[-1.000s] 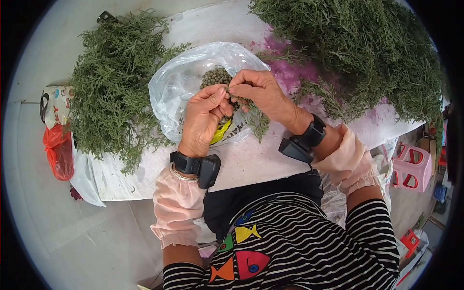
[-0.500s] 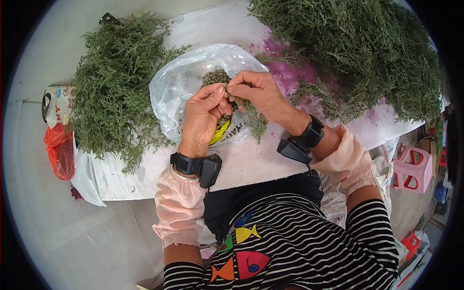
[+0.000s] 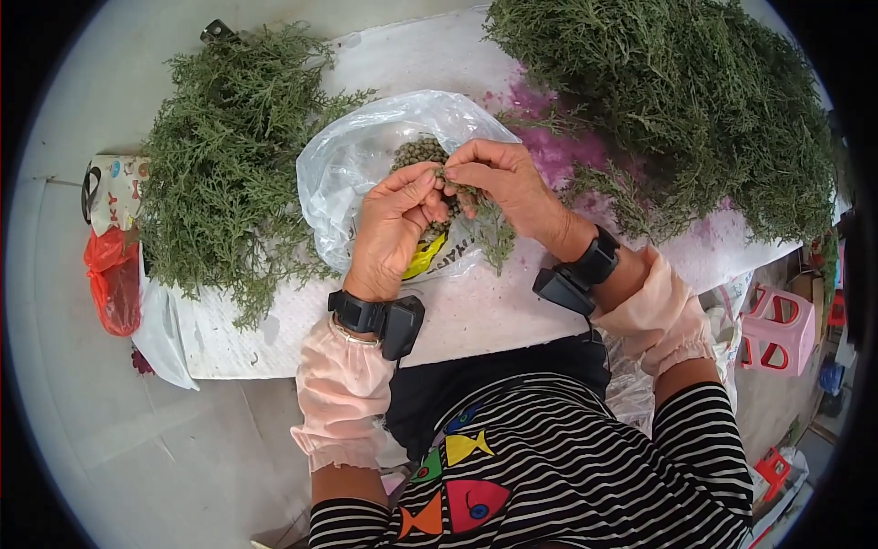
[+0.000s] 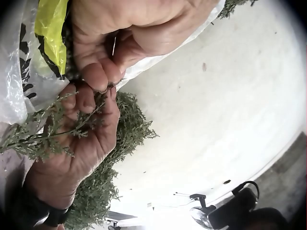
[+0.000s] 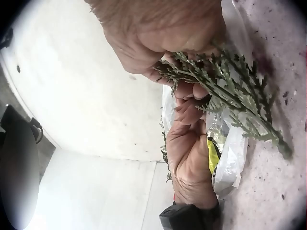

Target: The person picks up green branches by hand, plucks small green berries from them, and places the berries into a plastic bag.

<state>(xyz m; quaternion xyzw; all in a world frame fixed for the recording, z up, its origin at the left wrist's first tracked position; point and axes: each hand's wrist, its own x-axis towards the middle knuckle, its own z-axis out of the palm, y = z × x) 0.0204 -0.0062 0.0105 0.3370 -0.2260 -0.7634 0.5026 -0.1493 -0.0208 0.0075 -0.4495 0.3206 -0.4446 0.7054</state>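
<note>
Over an open clear plastic bag (image 3: 334,151) holding small round green berries (image 3: 419,152), the two hands meet at their fingertips. The right hand (image 3: 517,188) holds a leafy green sprig (image 3: 495,236), which hangs below its palm; the right wrist view shows this sprig (image 5: 240,96) across the curled fingers. Thumb and fingers of the left hand (image 3: 389,224) pinch at the sprig's end, against the right fingertips. What exactly lies between the tips is too small to tell. In the left wrist view both hands touch at the sprig's tip (image 4: 79,127).
A pile of green branches (image 3: 224,165) lies at the left of the white table covering (image 3: 457,316), a larger pile (image 3: 677,101) at the right. Purple stains mark the covering. A red bag (image 3: 114,284) hangs off the left side; a pink stool (image 3: 779,329) stands at the right.
The whole head view has shifted slightly, with table and hands a little further right. The hands stay together over the bag, fingertips still meeting at the sprig.
</note>
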